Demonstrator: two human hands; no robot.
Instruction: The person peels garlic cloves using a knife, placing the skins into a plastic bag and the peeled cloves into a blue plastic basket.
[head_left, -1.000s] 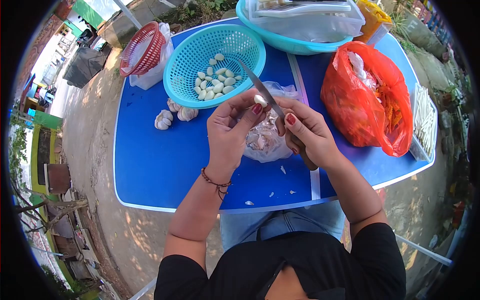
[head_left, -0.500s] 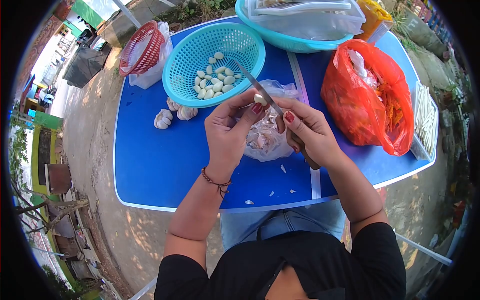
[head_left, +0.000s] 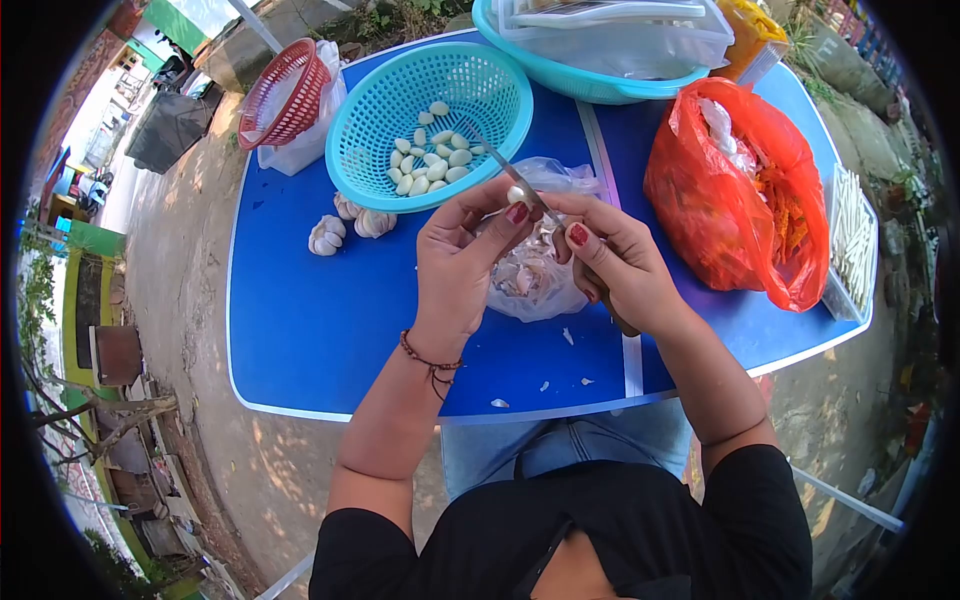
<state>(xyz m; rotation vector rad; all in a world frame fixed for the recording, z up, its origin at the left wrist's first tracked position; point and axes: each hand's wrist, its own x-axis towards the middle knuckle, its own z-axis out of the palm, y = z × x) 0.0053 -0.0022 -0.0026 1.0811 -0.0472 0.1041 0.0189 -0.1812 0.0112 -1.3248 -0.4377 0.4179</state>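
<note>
Pinched in the fingertips of my left hand is a pale garlic clove. My right hand grips a knife by its handle, the blade slanting up and left against or just beside the clove. Below both hands lies a clear plastic bag with garlic skins in it. Beyond them, a turquoise basket holds several peeled cloves. Unpeeled garlic bulbs sit on the table left of my left hand.
On the blue table, a red plastic bag stands at right beside a box of white sticks. Behind are a turquoise basin with clear containers and a yellow packet. A red basket is at far left.
Both hands keep nearly the same place and hold. The knife blade has tilted slightly around the clove, and the view has shifted a little.
</note>
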